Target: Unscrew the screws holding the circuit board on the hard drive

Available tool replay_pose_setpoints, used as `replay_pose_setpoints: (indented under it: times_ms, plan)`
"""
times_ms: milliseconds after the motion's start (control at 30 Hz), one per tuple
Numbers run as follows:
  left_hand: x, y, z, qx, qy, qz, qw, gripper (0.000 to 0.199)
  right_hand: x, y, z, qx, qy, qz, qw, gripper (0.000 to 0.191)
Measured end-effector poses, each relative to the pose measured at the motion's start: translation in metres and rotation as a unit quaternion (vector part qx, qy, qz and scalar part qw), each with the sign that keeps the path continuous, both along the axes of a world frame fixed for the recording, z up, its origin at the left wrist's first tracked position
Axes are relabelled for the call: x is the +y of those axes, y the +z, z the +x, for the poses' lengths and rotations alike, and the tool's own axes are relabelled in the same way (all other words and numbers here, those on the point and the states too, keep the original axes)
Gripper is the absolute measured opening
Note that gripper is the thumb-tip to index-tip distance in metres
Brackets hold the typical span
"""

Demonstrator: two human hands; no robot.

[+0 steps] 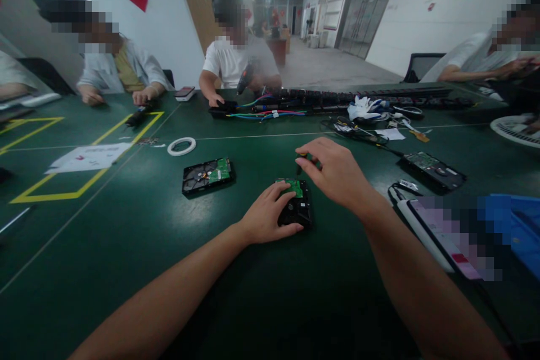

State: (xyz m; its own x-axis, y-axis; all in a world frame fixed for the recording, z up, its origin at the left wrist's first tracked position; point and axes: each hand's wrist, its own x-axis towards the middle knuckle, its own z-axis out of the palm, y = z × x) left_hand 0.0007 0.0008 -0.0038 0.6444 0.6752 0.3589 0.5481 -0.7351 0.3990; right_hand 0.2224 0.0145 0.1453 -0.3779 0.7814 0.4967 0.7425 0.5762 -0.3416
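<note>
A black hard drive with a green circuit board (300,208) lies flat on the green table (202,270). My left hand (270,211) rests on its left side, fingers spread over the board and thumb along the near edge. Above the drive's far right corner, my right hand (333,171) pinches a small screwdriver (300,162) between thumb and fingers, its shaft pointing down toward the board. Whether the tip touches a screw is too small to tell. Left of this drive lies a second hard drive (207,176), board side up.
A white ring (181,147) and paper (89,157) lie to the left. At the right are a third drive (434,171), a phone-like device (447,236) and a blue item (514,230). Cable bundles (295,104) and gloves (366,108) lie across the far side, where several people sit.
</note>
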Motion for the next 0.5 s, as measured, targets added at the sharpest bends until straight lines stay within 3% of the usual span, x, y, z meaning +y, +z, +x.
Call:
replay_pose_setpoints:
  times_ms: [367,500]
  plan:
    - [0.0001,0.0010,-0.0002,-0.001,0.000,-0.001,1.000,0.087,-0.0003,0.0036,0.0019,0.003,0.009,0.008,1.000,0.014]
    - [0.0002,0.0019,-0.0005,0.001,-0.001,-0.006,1.000,0.088,-0.0005,0.0044,0.0039,0.010,0.005,-0.008,1.000,0.023]
